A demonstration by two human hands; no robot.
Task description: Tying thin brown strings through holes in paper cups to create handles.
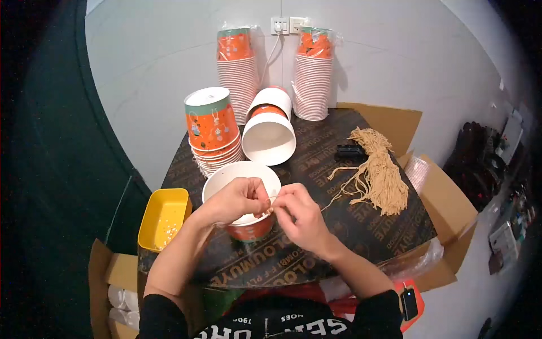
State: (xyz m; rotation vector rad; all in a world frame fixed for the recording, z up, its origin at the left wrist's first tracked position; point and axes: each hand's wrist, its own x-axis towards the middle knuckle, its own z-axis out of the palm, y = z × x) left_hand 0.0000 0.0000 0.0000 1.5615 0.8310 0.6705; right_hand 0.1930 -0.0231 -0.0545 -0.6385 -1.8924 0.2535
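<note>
My left hand point(240, 200) and my right hand point(302, 217) meet over the near right rim of an open paper bucket point(221, 185), white inside and orange and green outside. Both hands are closed in a pinch on a thin tan string point(273, 198) between the fingertips. The small part where the string is worked is mostly covered by the fingers. A loose strand point(334, 201) runs from near my right hand toward a thick bundle of tan string point(384, 178) lying on the table's right side.
Behind the bucket stand an upside-down stack of printed paper buckets point(212, 127) and a tipped-over bucket point(269, 138). Two plastic-wrapped stacks point(236, 79) lean by the wall. A yellow tray point(148, 220) is at left. Cardboard boxes point(446, 198) flank the dark table point(305, 265). A black object point(350, 151) touches the bundle.
</note>
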